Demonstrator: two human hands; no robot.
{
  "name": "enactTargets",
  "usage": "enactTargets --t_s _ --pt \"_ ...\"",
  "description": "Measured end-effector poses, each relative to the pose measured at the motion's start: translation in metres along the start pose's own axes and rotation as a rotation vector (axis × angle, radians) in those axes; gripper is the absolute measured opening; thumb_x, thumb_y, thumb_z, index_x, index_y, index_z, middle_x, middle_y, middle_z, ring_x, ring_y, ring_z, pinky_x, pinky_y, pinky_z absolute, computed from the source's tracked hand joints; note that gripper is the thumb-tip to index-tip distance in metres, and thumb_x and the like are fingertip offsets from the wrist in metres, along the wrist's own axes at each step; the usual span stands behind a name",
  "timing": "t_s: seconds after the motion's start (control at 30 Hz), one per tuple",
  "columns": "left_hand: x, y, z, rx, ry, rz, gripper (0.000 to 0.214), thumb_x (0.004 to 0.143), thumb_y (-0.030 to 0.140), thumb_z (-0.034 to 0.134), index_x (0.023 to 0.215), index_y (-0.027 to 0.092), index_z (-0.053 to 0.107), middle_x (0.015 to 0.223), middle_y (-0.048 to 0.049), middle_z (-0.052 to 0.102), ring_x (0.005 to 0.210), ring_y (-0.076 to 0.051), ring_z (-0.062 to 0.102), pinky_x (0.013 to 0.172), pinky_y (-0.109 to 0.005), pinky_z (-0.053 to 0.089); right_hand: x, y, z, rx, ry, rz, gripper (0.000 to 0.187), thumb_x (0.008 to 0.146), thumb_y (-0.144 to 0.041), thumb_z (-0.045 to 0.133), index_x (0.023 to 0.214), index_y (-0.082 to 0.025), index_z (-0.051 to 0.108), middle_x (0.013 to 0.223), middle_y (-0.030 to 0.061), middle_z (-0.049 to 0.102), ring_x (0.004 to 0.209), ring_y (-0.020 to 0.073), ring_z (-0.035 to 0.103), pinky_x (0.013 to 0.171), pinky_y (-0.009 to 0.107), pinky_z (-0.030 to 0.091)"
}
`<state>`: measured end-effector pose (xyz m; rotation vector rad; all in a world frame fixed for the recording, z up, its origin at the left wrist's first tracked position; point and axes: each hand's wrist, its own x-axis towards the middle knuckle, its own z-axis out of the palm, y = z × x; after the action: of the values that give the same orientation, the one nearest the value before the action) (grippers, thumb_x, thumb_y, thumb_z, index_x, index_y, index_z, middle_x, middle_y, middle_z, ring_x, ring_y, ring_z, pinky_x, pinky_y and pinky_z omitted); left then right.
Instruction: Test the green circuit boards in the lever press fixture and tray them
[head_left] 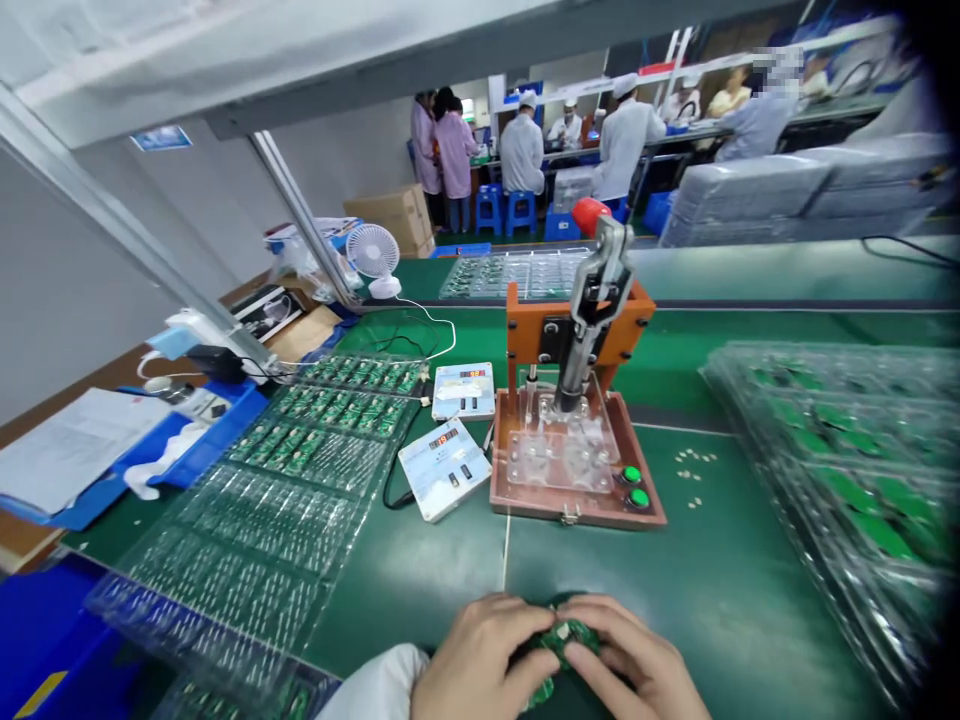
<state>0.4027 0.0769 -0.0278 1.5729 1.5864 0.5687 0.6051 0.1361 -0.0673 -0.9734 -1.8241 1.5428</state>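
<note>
Low in the head view, my left hand (491, 650) and my right hand (626, 655) meet over a small green circuit board (571, 634). Fingers and thumbs of both hands pinch it from either side. Another piece of green board (541, 692) shows under the left fingers; whether it is joined to the first I cannot tell. Beyond my hands stands a wooden test fixture (577, 508) with an orange frame, a clear plate and two green buttons. Its toggle clamp lever (600, 270), tipped with a red knob, points up.
Left lies a clear compartment tray (247, 520), boards filling its far rows. Stacked trays (847, 440) of green boards stand right. Two display boxes (446, 468) (463, 390) sit beside the fixture. Small pale bits (694, 458) lie right of it. A fan (373, 255) stands behind; people work farther back.
</note>
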Motion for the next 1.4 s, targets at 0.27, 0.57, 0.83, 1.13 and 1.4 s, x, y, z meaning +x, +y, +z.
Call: enactTargets --t_s 0.27,0.57,0.83,1.13,1.4 --pt "-0.002 -0.001 -0.013 -0.051 0.025 0.002 0.026 0.092 0.017 0.07 0.11 0.033 0.08 0.101 0.0025 0.078 0.093 -0.019 0.073 0.09 -0.029 0.054 -0.015 -0.005 -0.01 -0.063 0.189 0.034 0.031 0.094 -0.051 0.068 0.093 -0.022 0.077 0.102 0.0087 0.077 0.089 0.0199 0.077 0.074 0.017 0.063" --pt "0.019 -0.017 -0.002 0.458 0.354 0.353 0.027 0.106 0.018 0.043 0.119 0.02 0.067 0.1 -0.0083 0.068 0.087 -0.023 0.065 0.077 -0.037 0.059 -0.003 -0.01 -0.02 -0.741 0.17 -0.382 0.028 0.104 -0.018 0.049 0.117 -0.029 0.072 0.123 0.0038 0.074 0.111 0.0196 0.073 0.098 0.03 0.061" --pt "0.001 -0.025 -0.016 0.308 0.175 0.435 0.047 0.099 0.045 0.065 0.139 0.02 0.057 0.121 -0.0117 0.066 0.109 -0.025 0.064 0.093 -0.04 0.059 -0.018 -0.008 -0.023 -0.748 -0.068 -0.289 0.062 0.094 -0.004 0.043 0.149 -0.033 0.053 0.145 0.0017 0.063 0.136 0.0204 0.06 0.11 0.036 0.058" --pt "-0.007 -0.037 -0.043 0.428 -0.04 0.522 0.031 0.097 0.015 0.062 0.126 0.026 0.067 0.142 -0.0048 0.063 0.135 -0.028 0.053 0.11 -0.047 0.051 -0.03 -0.004 -0.039 -0.788 -0.074 -0.253 0.056 0.098 -0.018 0.055 0.152 -0.034 0.05 0.153 0.0037 0.057 0.14 0.0261 0.057 0.112 0.044 0.057" --pt "-0.004 -0.022 -0.012 0.378 0.162 0.462 0.023 0.092 0.021 0.074 0.114 0.023 0.069 0.119 -0.0089 0.065 0.1 -0.026 0.063 0.084 -0.041 0.058 -0.02 -0.006 -0.027 -0.744 -0.012 -0.221 0.034 0.104 -0.032 0.055 0.137 -0.033 0.062 0.142 0.0049 0.065 0.129 0.0242 0.064 0.104 0.043 0.062"
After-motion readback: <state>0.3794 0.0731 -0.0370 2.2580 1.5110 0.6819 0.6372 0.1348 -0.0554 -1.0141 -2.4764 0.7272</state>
